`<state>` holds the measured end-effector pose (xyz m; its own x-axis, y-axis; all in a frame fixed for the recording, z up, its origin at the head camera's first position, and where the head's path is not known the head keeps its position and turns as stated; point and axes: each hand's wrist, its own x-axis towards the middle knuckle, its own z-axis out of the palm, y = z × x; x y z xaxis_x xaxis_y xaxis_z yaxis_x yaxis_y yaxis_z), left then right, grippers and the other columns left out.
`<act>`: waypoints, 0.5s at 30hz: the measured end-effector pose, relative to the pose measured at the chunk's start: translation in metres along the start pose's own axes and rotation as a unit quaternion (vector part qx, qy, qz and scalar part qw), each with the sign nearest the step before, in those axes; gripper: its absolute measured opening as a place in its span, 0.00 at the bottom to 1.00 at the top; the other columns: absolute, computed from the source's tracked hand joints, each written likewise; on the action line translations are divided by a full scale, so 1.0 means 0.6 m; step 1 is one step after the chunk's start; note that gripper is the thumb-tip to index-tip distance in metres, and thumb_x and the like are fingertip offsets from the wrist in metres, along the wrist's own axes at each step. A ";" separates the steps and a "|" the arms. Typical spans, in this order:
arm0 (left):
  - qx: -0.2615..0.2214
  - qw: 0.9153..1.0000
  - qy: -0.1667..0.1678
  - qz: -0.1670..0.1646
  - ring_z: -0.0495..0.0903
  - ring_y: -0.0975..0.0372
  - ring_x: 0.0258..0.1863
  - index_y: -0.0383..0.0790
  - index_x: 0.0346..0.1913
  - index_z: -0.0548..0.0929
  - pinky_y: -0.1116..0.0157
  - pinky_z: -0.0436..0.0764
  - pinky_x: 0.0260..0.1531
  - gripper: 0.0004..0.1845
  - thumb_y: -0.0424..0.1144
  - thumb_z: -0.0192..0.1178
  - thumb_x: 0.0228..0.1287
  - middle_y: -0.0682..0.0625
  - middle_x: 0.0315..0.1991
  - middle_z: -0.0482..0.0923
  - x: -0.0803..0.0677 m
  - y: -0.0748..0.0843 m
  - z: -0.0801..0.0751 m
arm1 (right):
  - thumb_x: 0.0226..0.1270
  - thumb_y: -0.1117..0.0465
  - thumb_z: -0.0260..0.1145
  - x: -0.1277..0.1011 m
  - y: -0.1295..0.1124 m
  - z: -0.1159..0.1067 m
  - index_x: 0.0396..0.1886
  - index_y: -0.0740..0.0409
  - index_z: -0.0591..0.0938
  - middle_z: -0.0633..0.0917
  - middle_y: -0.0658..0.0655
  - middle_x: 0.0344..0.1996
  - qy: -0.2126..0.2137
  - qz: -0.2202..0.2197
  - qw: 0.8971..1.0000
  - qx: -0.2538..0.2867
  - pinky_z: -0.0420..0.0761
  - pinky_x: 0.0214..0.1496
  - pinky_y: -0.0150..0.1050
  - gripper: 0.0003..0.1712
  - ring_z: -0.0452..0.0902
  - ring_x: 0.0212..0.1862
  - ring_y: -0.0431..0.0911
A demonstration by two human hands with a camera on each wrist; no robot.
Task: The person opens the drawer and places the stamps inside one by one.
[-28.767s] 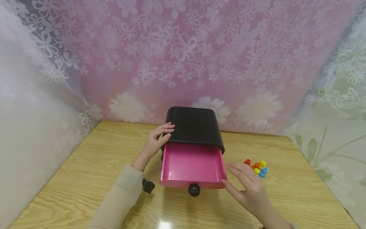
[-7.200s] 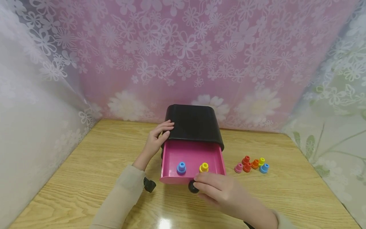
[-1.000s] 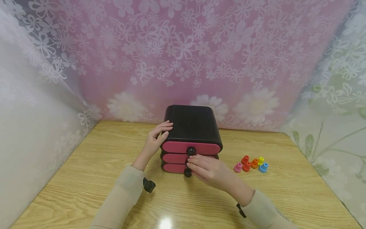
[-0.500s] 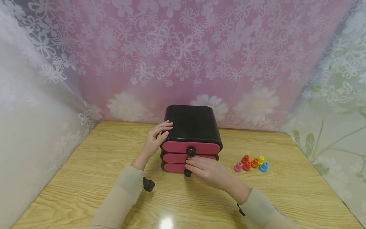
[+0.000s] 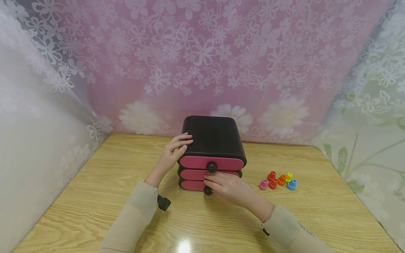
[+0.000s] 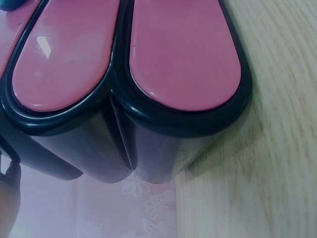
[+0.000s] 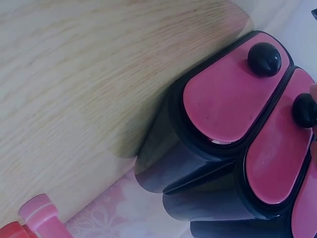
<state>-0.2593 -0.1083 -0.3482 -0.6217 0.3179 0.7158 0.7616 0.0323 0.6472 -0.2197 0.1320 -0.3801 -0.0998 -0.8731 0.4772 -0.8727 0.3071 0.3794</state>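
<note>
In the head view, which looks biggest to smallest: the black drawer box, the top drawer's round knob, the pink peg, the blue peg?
1. Black drawer box.
2. Top drawer knob.
3. Pink peg and blue peg look alike in size; I won't rank them.

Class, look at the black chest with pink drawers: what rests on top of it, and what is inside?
Only the left hand rests on the chest top's left edge. All three drawers are closed, hiding their contents.

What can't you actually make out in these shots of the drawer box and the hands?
- Middle drawer knob: head view, the right hand covers it.
- Drawer contents: all views, the pink fronts of the drawer box are closed.
- Left hand: left wrist view, cut off by the edge.
- Colored pegs: right wrist view, cut off by the bottom edge.
</note>
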 end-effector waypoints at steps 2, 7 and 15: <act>0.000 1.000 -0.003 0.000 0.54 0.41 0.60 0.18 0.46 0.73 0.47 0.55 0.58 0.14 0.18 0.44 0.58 0.28 0.53 0.64 0.001 0.001 0.000 | 0.43 0.64 0.71 0.000 0.001 0.003 0.44 0.61 0.81 0.80 0.56 0.44 -0.006 0.002 1.000 -0.002 0.72 0.51 0.37 0.23 0.74 0.49 0.45; 0.001 1.000 -0.003 -0.006 0.51 0.42 0.62 0.18 0.46 0.74 0.48 0.52 0.59 0.14 0.18 0.44 0.58 0.28 0.54 0.64 0.001 0.004 0.000 | 0.42 0.65 0.72 -0.001 0.001 0.007 0.44 0.61 0.80 0.80 0.56 0.45 -0.014 -0.001 1.000 0.001 0.72 0.51 0.37 0.24 0.74 0.49 0.46; -0.001 1.000 -0.003 -0.011 0.51 0.43 0.63 0.19 0.47 0.73 0.48 0.51 0.60 0.14 0.19 0.45 0.59 0.28 0.54 0.65 0.000 0.005 -0.001 | 0.46 0.66 0.68 -0.001 0.000 0.012 0.45 0.61 0.80 0.79 0.56 0.46 -0.023 0.003 1.000 0.018 0.71 0.53 0.36 0.22 0.73 0.51 0.45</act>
<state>-0.2571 -0.1087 -0.3464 -0.6372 0.3235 0.6995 0.7471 0.0366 0.6637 -0.2234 0.1297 -0.3858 -0.1253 -0.8882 0.4420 -0.8883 0.2988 0.3487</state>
